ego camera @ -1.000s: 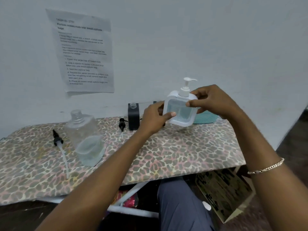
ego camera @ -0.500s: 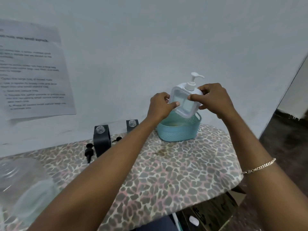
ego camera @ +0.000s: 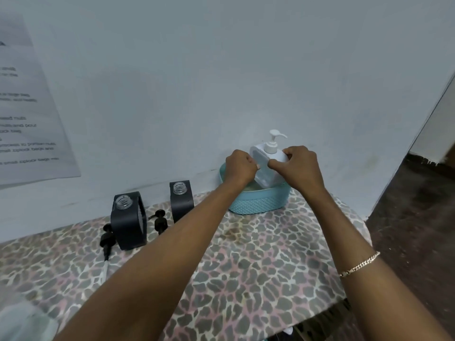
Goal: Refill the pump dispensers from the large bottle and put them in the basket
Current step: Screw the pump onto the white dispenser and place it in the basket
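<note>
A white square pump dispenser with its white pump fitted stands tilted inside the light blue basket at the back right of the table. My left hand grips its left edge and my right hand grips its right side, both with curled fingers. Two black dispensers stand open-necked, without pumps, left of the basket. Two black pump heads lie on the cloth beside them. The large clear bottle shows only as a blur at the bottom left corner.
The table carries a leopard-print cloth and stands against a pale wall. A printed paper sheet hangs on the wall at the left. The table's right edge drops to a dark floor.
Both hands carried the white dispenser to the right and lowered it from above the basket down into it. The view swung right, pushing the large bottle to the frame's corner.
</note>
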